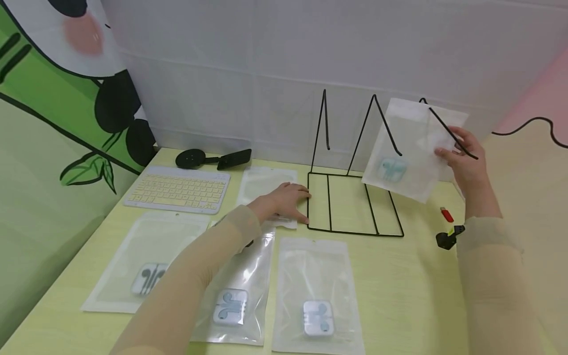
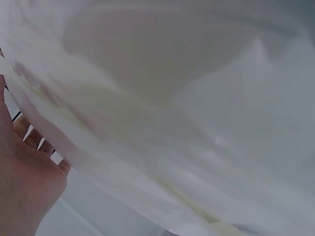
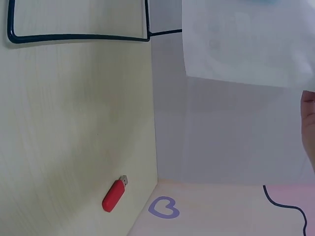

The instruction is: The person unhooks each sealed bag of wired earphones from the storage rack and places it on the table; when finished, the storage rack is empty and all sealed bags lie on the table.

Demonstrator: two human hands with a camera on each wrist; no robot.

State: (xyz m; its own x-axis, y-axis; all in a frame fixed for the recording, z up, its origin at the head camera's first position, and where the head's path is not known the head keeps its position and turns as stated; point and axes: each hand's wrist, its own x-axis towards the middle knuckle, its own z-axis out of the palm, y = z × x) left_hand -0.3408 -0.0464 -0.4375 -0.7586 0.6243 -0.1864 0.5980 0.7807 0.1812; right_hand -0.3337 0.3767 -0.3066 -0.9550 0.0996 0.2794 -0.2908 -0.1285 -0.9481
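My right hand (image 1: 468, 153) pinches the right edge of a white zip bag (image 1: 410, 148) with earphones in a clear case (image 1: 392, 169) inside. That bag hangs tilted at the right end of a black wire rack (image 1: 355, 232), among its upright bent wires, one of which crosses in front of it. At the rack's left side, the fingertips and thumb of my left hand (image 1: 286, 201) rest against the base wire, spread apart. Blurred white plastic (image 2: 197, 123) fills most of the left wrist view, partly covering the left hand (image 2: 29, 167).
Three bags with earphones lie in front: left (image 1: 120, 256), middle (image 1: 248, 276) and right (image 1: 312, 276). Another bag (image 1: 266, 182) lies behind the left hand. A keyboard (image 1: 177, 190) and a black stand (image 1: 213, 159) are back left; a red USB stick (image 1: 446, 214) and black adapter (image 1: 447, 238) are right.
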